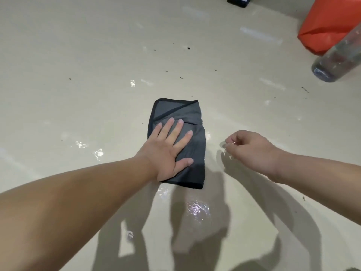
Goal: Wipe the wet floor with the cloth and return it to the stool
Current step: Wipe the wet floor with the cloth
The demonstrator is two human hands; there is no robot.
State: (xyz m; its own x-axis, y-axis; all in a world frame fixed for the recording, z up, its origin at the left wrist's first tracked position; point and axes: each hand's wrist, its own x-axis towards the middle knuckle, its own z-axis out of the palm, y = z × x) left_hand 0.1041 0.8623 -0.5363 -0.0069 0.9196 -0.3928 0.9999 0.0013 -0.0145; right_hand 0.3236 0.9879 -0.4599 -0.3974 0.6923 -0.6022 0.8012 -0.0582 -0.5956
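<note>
Wiping is under way: the left grip [166,151] presses the cloth [191,114] flat on the wet floor [78,55].

The floor shines with water left of that grip and behind it, where a puddle [197,209] sits on the person's side of the wrist. The grey cloth lies folded directly under the grip, its long axis running away from the person. Its turned-over corner end points far, beyond the fingertips. The left grip is spread wide, fingers straight, pressing rather than clasping. The right grip [250,149] hangs just right of the cloth, apart from it, fingers loosely curled with nothing plainly held. The next move likely calls for dragging the cloth back over the puddle under steady palm pressure. The stool is out of view.
</note>
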